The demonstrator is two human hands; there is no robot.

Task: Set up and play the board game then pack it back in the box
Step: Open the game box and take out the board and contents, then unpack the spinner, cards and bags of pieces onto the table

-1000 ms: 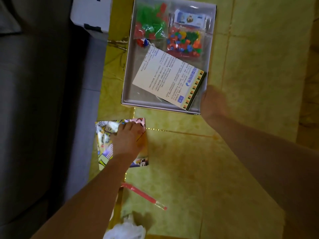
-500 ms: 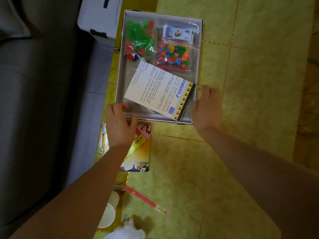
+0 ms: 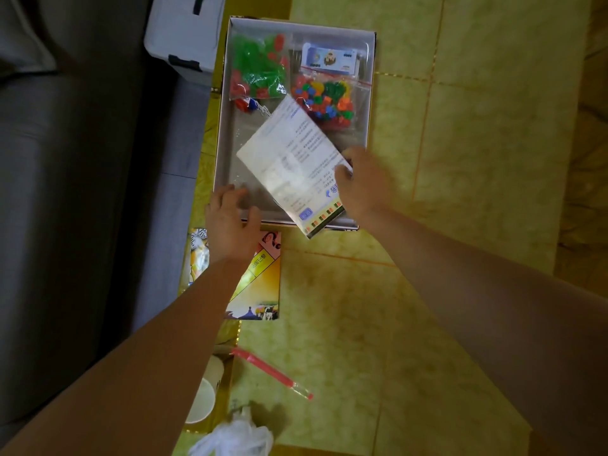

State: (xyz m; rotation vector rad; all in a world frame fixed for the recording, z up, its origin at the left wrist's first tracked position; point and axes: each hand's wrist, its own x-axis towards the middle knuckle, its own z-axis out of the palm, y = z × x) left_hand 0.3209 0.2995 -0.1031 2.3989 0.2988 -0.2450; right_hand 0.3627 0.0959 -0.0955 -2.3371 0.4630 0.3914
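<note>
Because it is thin printed paper, the rule sheet [image 3: 289, 166] should be treated as very light, limp and easily creased. It is best held at an edge or corner rather than by its middle. The sheet lies slantwise over the near half of the open box [image 3: 222, 126], and its striped near corner overhangs the near wall.

The right grip [image 3: 362, 182], a bare hand, pinches the sheet at its right edge. The left grip [image 3: 230, 222] rests with fingers spread on the near left corner of the box and holds nothing.

The sheet carries dense small print and a blue logo near the striped border, but blur makes none of it readable.

At the far end of the box lie a bag of green and red pieces [image 3: 260, 74], a bag of mixed coloured pieces [image 3: 324, 100] and a wrapped stack of play notes [image 3: 329, 57]. The bags will be slippery and shapeless.

The folded board [image 3: 263, 284] lies on the surface [image 3: 460, 192] just beside the near wall of the box, partly under the left forearm. It looks stiff. The characters on its corner square cannot be made out, and no brand is legible.
</note>
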